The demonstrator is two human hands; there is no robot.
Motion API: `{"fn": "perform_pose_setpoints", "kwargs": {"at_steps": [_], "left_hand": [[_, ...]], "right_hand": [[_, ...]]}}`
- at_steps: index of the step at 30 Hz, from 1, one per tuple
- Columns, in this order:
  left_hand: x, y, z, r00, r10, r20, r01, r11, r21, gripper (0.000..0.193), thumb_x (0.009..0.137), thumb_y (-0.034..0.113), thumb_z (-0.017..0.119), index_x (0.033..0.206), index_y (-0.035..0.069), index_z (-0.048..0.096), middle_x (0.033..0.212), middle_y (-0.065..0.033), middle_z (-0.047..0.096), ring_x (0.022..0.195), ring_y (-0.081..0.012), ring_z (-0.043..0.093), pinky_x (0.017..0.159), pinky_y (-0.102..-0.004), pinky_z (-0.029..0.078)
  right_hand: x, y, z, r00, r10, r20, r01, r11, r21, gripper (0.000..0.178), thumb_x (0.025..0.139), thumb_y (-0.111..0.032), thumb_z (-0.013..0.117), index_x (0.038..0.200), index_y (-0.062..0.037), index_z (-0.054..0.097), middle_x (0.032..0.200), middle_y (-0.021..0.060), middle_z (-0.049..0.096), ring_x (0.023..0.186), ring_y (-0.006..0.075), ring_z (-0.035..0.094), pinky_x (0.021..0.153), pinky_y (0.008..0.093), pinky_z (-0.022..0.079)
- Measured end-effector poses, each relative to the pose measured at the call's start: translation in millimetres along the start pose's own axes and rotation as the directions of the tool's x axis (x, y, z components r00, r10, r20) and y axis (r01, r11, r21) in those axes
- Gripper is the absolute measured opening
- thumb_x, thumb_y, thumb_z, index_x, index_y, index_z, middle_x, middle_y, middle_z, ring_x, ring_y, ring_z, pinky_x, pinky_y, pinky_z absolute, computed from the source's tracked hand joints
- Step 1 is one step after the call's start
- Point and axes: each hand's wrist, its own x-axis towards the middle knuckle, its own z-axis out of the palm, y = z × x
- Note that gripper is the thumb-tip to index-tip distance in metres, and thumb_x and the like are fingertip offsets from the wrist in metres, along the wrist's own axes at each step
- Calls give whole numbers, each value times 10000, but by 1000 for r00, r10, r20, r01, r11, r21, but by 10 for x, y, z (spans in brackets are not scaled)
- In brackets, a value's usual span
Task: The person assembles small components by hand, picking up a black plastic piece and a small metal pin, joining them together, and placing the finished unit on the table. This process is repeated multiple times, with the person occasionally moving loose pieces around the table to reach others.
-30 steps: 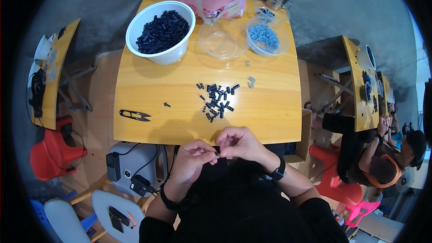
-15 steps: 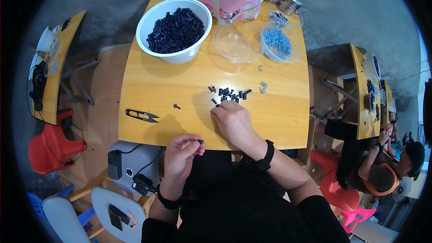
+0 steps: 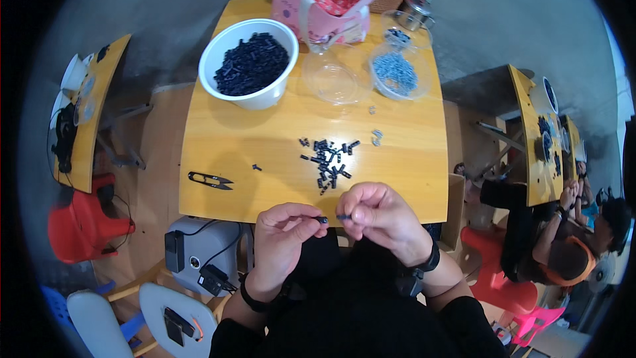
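Between thumb and fingertips, my left hand [image 3: 286, 233] pinches a small black cylindrical part [image 3: 322, 219] whose end points to the right. Facing it, my right hand [image 3: 383, 219] pinches another small dark part [image 3: 344, 217]. A narrow gap separates the two pieces, just over the table's front edge. Beyond my hands lies a loose pile of small black parts [image 3: 326, 159] on the wooden table [image 3: 252, 139]. One black piece [image 3: 257, 167] sits apart on the left, near black thread snips [image 3: 210, 180]. A few small grey pieces [image 3: 377, 137] lie right of the pile.
At the back stand a white tub [image 3: 211, 73] of black parts, a clear empty container [image 3: 334, 85], a clear bowl of light-blue pieces [image 3: 395, 73] and a pink bag [image 3: 286, 6]. Another person [image 3: 563, 248] sits right, by a second table [image 3: 527, 126]. A red stool [image 3: 86, 225] stands left.
My right hand has drawn back from the pile toward my left hand, now with a small dark part in its fingertips. The pile lies uncovered. The whole view has shifted slightly.
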Motion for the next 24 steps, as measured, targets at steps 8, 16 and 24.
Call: {"fn": "perform_pose_setpoints", "kwargs": {"at_steps": [8, 16, 24], "left_hand": [[-21, -103, 607, 999, 35, 35, -39, 993, 113, 202, 761, 84, 687, 904, -42, 619, 797, -131, 635, 663, -196, 617, 630, -287, 513], [-60, -189, 812, 942, 215, 258, -329, 739, 588, 129, 754, 4, 669, 869, -33, 627, 754, -108, 637, 641, -147, 602, 580, -249, 472], [-23, -213, 1138, 809, 310, 500, -588, 468, 660, 133, 721, 4, 688, 846, -4, 642, 682, -92, 620, 582, -196, 583, 547, -259, 447]], "right_hand": [[-471, -166, 34, 999, -51, 12, 49, 987, 154, 163, 841, -137, 606, 922, 3, 588, 829, 86, 590, 652, 120, 521, 601, 219, 428], [-817, -231, -38, 999, -48, -25, 53, 968, 245, 154, 848, -141, 599, 930, -11, 585, 796, 47, 568, 685, 108, 523, 601, 233, 450], [-1091, -224, -106, 999, -26, -26, 33, 953, 300, 140, 874, -144, 566, 946, -25, 582, 814, 30, 586, 701, 98, 556, 609, 245, 494]]}}
